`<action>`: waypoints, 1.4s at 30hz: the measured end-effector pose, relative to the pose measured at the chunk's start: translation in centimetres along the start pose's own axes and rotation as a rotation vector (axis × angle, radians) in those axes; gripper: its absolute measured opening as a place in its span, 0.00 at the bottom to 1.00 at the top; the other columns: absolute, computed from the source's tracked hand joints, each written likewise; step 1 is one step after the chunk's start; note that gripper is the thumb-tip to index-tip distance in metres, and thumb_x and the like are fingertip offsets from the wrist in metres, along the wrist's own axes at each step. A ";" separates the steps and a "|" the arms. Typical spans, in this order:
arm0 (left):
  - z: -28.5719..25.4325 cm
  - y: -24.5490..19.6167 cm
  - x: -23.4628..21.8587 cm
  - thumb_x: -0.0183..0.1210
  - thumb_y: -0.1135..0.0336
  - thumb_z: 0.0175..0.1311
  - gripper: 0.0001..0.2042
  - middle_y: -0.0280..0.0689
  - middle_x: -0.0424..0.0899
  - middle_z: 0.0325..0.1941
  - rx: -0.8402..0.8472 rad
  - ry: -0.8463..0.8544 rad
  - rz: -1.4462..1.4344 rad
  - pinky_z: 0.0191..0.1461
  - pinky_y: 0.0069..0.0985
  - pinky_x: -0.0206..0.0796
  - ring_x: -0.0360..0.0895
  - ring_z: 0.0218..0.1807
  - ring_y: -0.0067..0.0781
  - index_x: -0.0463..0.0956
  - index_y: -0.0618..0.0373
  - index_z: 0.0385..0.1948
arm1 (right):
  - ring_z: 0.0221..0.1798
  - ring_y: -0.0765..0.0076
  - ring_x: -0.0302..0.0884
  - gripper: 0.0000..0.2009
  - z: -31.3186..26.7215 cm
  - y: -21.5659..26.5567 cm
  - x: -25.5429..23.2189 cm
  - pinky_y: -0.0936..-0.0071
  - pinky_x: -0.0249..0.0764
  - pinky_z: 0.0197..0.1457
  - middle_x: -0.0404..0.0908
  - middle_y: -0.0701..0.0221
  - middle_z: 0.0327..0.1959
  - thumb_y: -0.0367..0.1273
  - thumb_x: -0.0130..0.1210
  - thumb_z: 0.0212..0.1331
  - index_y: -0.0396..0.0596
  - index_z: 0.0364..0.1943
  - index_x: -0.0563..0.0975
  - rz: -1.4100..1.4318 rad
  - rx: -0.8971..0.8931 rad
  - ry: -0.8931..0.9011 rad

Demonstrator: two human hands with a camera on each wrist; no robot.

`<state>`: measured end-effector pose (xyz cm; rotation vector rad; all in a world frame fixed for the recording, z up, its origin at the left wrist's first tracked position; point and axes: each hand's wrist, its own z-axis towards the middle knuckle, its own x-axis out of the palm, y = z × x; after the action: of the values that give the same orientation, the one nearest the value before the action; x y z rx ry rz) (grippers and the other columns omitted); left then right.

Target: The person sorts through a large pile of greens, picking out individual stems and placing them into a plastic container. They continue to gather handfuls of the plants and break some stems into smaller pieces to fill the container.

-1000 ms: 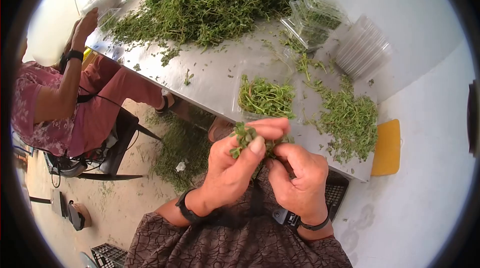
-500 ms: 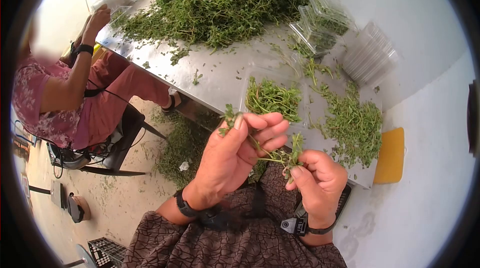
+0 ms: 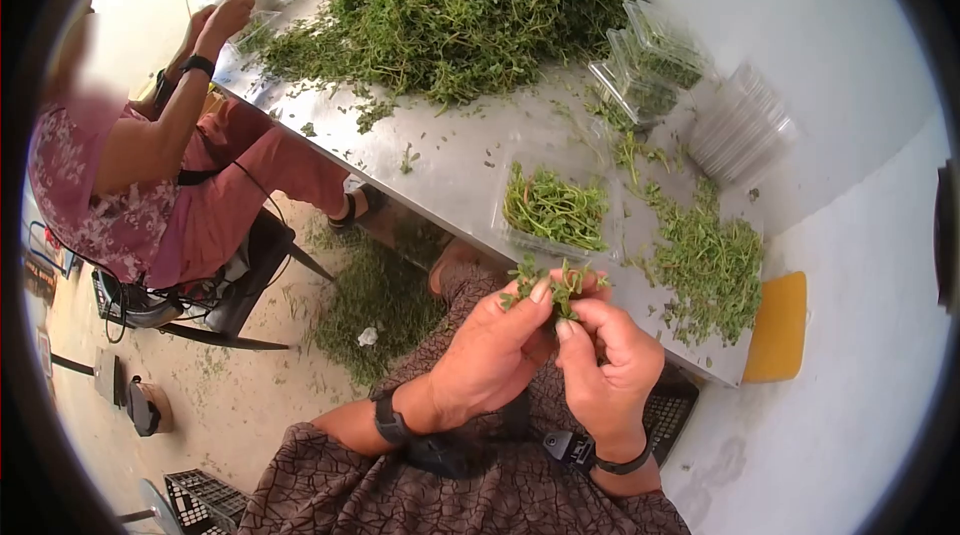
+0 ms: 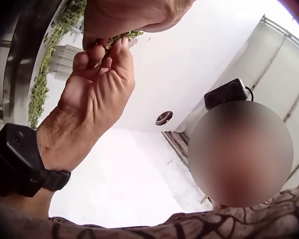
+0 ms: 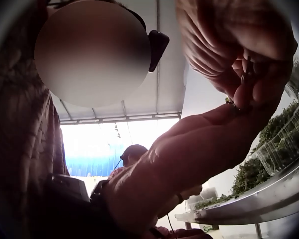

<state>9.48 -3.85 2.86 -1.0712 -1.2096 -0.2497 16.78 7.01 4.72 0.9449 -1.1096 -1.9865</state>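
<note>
In the head view my left hand [image 3: 490,355] pinches a small leafy green sprig [image 3: 524,281] between thumb and fingers. Close against it, my right hand [image 3: 612,365] pinches green stems [image 3: 566,291] with thumb and forefinger. The fingertips of both hands nearly meet in front of the table's near edge. Just beyond them, a clear plastic tray [image 3: 505,235] holds green stems [image 3: 556,207]. The left wrist view shows a bit of greenery [image 4: 124,36] between the hands; the right wrist view shows little of it.
A large heap of greens [image 3: 480,15] covers the back of the metal table [image 3: 440,160]. Filled clear boxes [image 3: 650,65], stacked empty containers [image 3: 742,125] and a smaller pile [image 3: 708,265] lie right. Another person [image 3: 130,175] sits left. A yellow board [image 3: 777,325] stands beside the table.
The hands came apart half a second ago, each with greenery, and are together again now. The right hand has moved left and the left hand slightly right and down.
</note>
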 end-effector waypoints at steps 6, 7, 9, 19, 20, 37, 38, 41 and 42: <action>0.0 0.9 -0.5 0.50 0.57 0.74 0.22 0.47 0.71 0.65 0.017 0.100 0.021 0.70 0.37 0.61 0.69 0.66 0.39 0.68 0.64 0.61 | 0.23 0.58 0.78 0.06 0.7 0.1 0.4 0.70 0.73 0.27 0.79 0.61 0.25 0.21 0.60 0.52 0.39 0.35 0.79 -0.311 -0.245 -0.026; 0.0 1.0 -0.5 0.50 0.60 0.74 0.19 0.47 0.73 0.63 0.002 0.094 0.017 0.70 0.37 0.61 0.70 0.66 0.40 0.69 0.64 0.59 | 0.23 0.52 0.78 0.05 0.7 0.1 0.4 0.68 0.73 0.27 0.79 0.60 0.25 0.21 0.59 0.51 0.40 0.34 0.79 -0.387 -0.278 -0.027; 0.1 1.0 -1.2 0.49 0.61 0.75 0.18 0.48 0.73 0.63 0.012 0.109 0.026 0.70 0.38 0.62 0.70 0.65 0.40 0.70 0.63 0.58 | 0.24 0.52 0.78 0.06 0.6 0.2 0.5 0.66 0.74 0.27 0.79 0.61 0.25 0.21 0.59 0.51 0.40 0.34 0.79 -0.429 -0.304 -0.019; 0.8 -0.1 -0.8 0.46 0.63 0.76 0.12 0.48 0.77 0.58 0.068 0.116 -0.015 0.69 0.41 0.64 0.72 0.64 0.44 0.74 0.62 0.47 | 0.27 0.54 0.81 0.08 0.5 0.5 0.4 0.68 0.75 0.31 0.81 0.59 0.28 0.21 0.61 0.52 0.39 0.37 0.79 -0.335 -0.382 -0.084; 0.9 0.5 -1.2 0.46 0.64 0.76 0.12 0.48 0.77 0.58 0.066 0.124 -0.042 0.68 0.39 0.65 0.72 0.64 0.43 0.74 0.61 0.47 | 0.27 0.54 0.81 0.08 0.4 0.2 0.4 0.68 0.75 0.31 0.81 0.59 0.28 0.21 0.61 0.52 0.39 0.37 0.79 -0.325 -0.393 -0.084; 0.7 -0.1 0.1 0.49 0.63 0.74 0.11 0.41 0.78 0.54 0.015 0.156 -0.063 0.73 0.44 0.58 0.67 0.69 0.47 0.75 0.61 0.45 | 0.22 0.68 0.79 0.06 0.0 0.4 -1.8 0.77 0.71 0.27 0.80 0.63 0.24 0.20 0.60 0.53 0.39 0.35 0.79 -0.284 -0.241 -0.143; 0.6 0.0 0.0 0.47 0.66 0.75 0.10 0.41 0.78 0.53 0.007 0.180 -0.105 0.73 0.42 0.57 0.67 0.69 0.45 0.74 0.61 0.45 | 0.22 0.68 0.78 0.06 -0.2 0.3 -1.8 0.77 0.71 0.27 0.80 0.63 0.24 0.20 0.59 0.53 0.39 0.35 0.79 -0.274 -0.247 -0.152; 0.5 0.1 0.3 0.49 0.62 0.74 0.11 0.41 0.79 0.54 0.012 0.183 -0.124 0.73 0.43 0.57 0.66 0.69 0.47 0.74 0.60 0.46 | 0.22 0.69 0.76 0.06 -0.2 0.3 -1.5 0.76 0.70 0.27 0.80 0.64 0.25 0.20 0.60 0.52 0.40 0.35 0.79 -0.258 -0.267 -0.167; 0.6 0.3 0.4 0.52 0.60 0.73 0.13 0.41 0.80 0.53 0.023 0.166 -0.120 0.73 0.45 0.59 0.67 0.69 0.49 0.75 0.60 0.46 | 0.22 0.69 0.76 0.06 -0.2 0.4 -1.4 0.76 0.70 0.27 0.80 0.64 0.25 0.20 0.60 0.52 0.40 0.35 0.79 -0.261 -0.291 -0.171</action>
<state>9.47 -3.12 3.03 -0.9395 -1.1260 -0.4086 17.79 7.94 5.33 0.8086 -0.7833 -2.4006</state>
